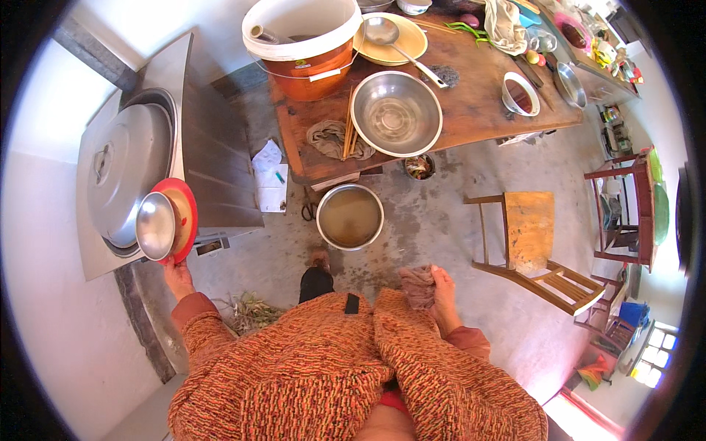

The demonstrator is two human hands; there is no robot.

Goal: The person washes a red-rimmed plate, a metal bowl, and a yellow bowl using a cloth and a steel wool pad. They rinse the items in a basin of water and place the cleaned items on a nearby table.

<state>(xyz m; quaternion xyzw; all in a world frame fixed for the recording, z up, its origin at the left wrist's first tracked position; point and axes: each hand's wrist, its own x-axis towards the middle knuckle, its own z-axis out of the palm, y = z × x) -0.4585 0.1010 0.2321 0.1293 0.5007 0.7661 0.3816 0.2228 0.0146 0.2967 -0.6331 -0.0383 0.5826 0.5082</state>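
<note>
My left hand (178, 278) is closed on the lower edge of a red-rimmed plate (191, 213) at the left. A shiny metal bowl (156, 226) rests against that plate, over the side of a big cooking pot; whether the hand also touches the bowl is hidden. In the pot's rim sits a large grey domed lid (125, 162). My right hand (444, 295) grips a crumpled brownish cloth (418, 285) in front of my body. On the floor between my hands stands a metal basin (350, 217) of murky water.
Ahead, a wooden table (471, 110) bears a large metal basin (396, 114), an orange bucket (307, 73), a ladle (381, 31), chopsticks (348, 136) and a white bowl (521, 94). A wooden chair (528, 234) stands at the right. Dry plant scraps (251, 313) lie near my left forearm.
</note>
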